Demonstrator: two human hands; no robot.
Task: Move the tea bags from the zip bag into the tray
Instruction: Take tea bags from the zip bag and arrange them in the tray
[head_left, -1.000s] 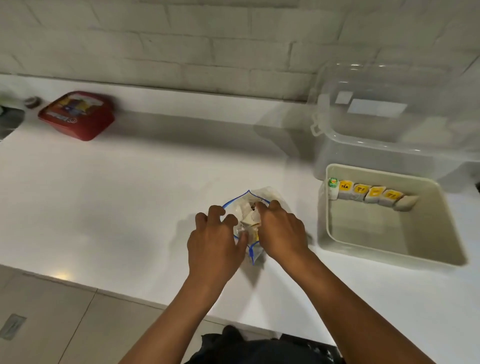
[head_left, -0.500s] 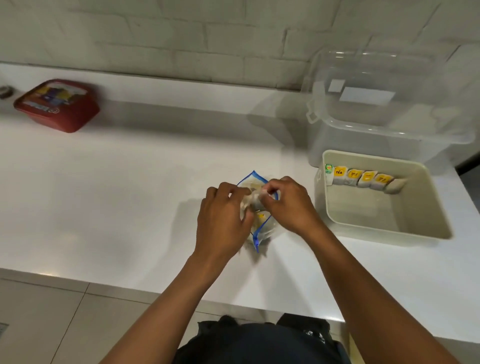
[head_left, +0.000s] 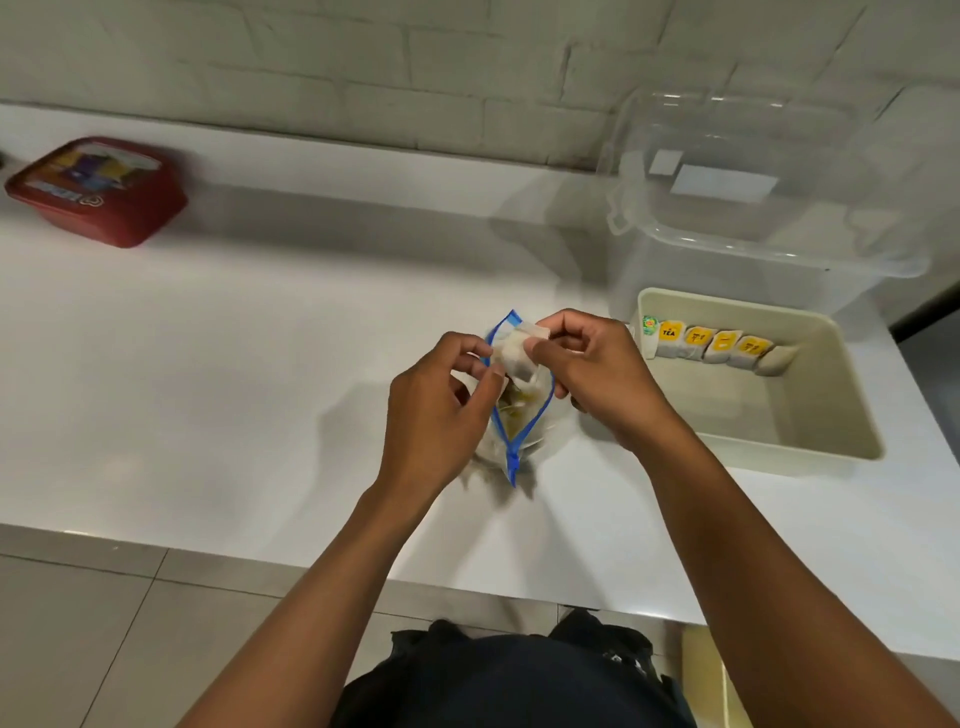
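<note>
A white counter (head_left: 249, 374) runs along a pale brick wall. On it, far left, sits a red box (head_left: 98, 189). Near the middle lies a zip bag (head_left: 519, 415). At the right stands a cream tray (head_left: 810, 415), just behind it a clear tub (head_left: 753, 223).

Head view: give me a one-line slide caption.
Right hand lifts a tea bag from the open zip bag held by the left hand; tray beside it holds a row.

The light was soft and came from above me. My hands (head_left: 519, 384) threw pale shadows on the white counter (head_left: 260, 364). The red box (head_left: 98, 189) looked blurred, and the edges curved.
</note>
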